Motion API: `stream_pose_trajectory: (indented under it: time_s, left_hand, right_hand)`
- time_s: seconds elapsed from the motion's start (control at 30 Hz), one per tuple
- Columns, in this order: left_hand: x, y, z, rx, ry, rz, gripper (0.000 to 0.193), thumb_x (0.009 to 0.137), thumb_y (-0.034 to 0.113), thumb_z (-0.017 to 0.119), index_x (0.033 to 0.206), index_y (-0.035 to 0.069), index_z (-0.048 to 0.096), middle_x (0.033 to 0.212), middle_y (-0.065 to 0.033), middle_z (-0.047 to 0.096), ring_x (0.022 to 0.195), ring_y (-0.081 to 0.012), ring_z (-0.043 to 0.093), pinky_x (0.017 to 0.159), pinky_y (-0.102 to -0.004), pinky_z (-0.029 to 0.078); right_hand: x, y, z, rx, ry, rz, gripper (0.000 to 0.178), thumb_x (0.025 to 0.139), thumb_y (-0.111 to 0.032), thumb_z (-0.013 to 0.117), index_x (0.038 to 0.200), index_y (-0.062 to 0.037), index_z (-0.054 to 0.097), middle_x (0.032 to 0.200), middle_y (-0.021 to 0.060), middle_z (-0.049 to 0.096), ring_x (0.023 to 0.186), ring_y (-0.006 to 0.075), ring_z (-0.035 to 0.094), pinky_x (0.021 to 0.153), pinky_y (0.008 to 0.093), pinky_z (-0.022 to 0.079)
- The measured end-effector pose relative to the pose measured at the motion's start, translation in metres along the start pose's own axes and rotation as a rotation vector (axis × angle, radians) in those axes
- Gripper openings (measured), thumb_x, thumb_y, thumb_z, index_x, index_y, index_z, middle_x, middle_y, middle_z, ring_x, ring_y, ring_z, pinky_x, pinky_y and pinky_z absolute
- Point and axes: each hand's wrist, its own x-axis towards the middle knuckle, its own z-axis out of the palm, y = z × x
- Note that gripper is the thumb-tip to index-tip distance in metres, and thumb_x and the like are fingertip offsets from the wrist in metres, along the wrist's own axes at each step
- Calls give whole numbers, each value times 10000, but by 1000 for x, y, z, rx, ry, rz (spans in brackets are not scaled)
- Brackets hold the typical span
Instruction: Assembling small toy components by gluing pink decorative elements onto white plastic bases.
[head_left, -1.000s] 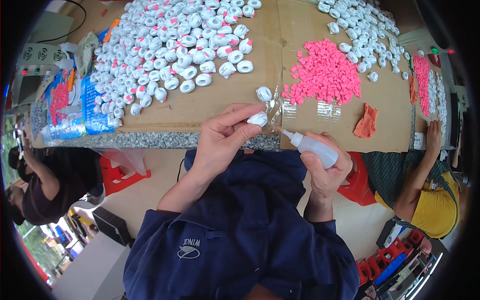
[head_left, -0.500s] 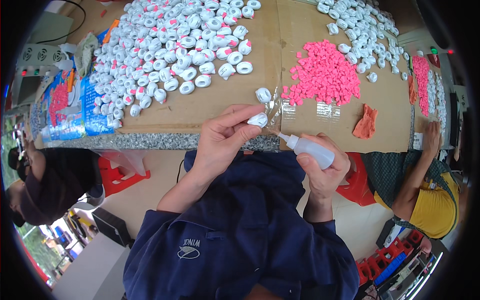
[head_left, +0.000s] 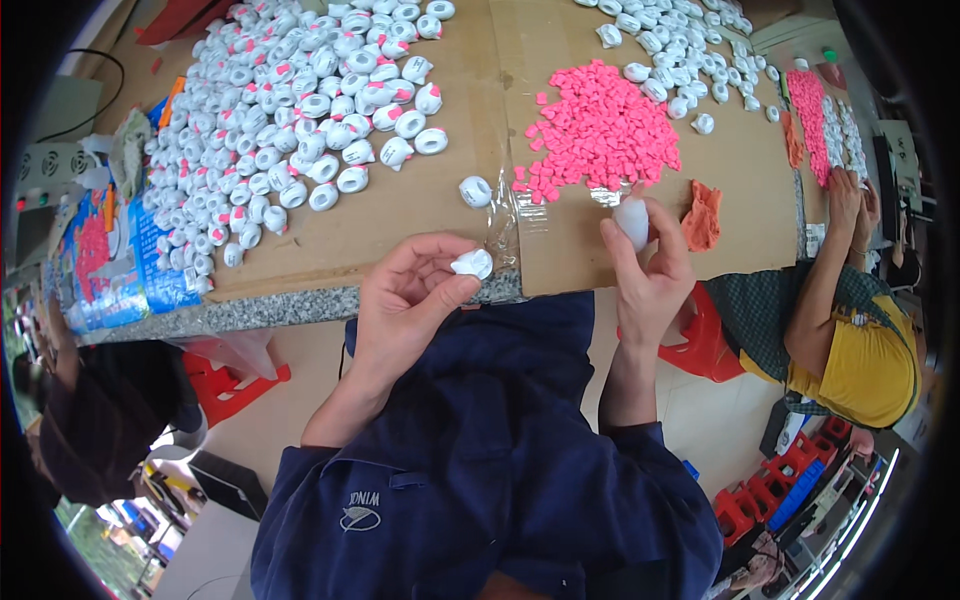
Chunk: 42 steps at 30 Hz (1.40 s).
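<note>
Between thumb and fingers, my left hand (head_left: 408,298) pinches a small white rounded plastic piece (head_left: 472,264) just above the table's front edge. My right hand (head_left: 648,285) is closed around a translucent white squeeze bottle (head_left: 631,222), its narrow nozzle pointing away from me toward the pink pile. A gap separates the bottle from the held piece. Beyond my left hand, a single white piece (head_left: 475,191) lies on the cardboard. A heap of small pink pieces (head_left: 605,130) sits past the bottle.
Many white pieces (head_left: 310,110), several with pink parts, cover the left of the table; more white pieces (head_left: 690,55) lie at the back right. An orange cloth (head_left: 702,216) rests right of my right hand. Co-workers sit left and right, one in a yellow top (head_left: 875,365).
My right hand has drawn the bottle away from the white piece and turned its nozzle toward the pink heap. My left hand keeps the piece, now tilted differently. The whole view has shifted.
</note>
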Motion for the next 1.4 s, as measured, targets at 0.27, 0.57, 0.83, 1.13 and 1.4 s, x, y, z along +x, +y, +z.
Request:
stream_pose_trajectory:
  time_s: [0.27, 0.57, 0.83, 1.13, 1.4]
  left_hand:
    - [1, -1, 2, -20, -23, -46, 266, 814, -21, 594, 1072, -20, 529, 965, -55, 601, 820, -71, 571, 696, -199, 494]
    - [0, -1, -1, -4, -32, -24, 273, 817, -22, 592, 1083, -13, 531, 958, -48, 598, 806, -68, 564, 688, -187, 476]
    - [-4, 2, -5, 6, 8, -3, 278, 824, -15, 589, 1096, -7, 534, 924, -31, 597, 776, -49, 548, 663, -171, 451]
    - [2, -1, 7, 140, -26, 72, 276, 821, -48, 561, 1095, -22, 577, 1089, -77, 543, 873, -89, 550, 732, -197, 454]
    - [5, -3, 10, 318, -84, 157, 243, 808, -13, 582, 1042, 29, 629, 979, -77, 605, 866, -139, 580, 728, -227, 467]
  right_hand:
    - [-5, 2, 7, 78, 186, 8, 373, 727, 69, 656, 1052, -3, 487, 1005, 107, 570, 854, 127, 539, 767, 227, 428]
    - [-1, -29, 40, -183, -54, -325, 153, 716, 54, 659, 852, 20, 599, 828, 97, 557, 698, 179, 555, 610, 274, 454]
    - [20, -27, 49, -333, -110, -417, 89, 771, 29, 604, 858, 18, 606, 807, 79, 567, 678, 179, 566, 609, 255, 448]
    - [-17, -47, 25, 229, -438, 118, 108, 835, 4, 563, 941, 29, 566, 810, 32, 603, 723, 61, 549, 630, 172, 432]
    - [-9, -50, 15, 304, -531, 309, 102, 804, 0, 607, 900, 25, 581, 795, 37, 608, 714, 73, 568, 633, 188, 443]
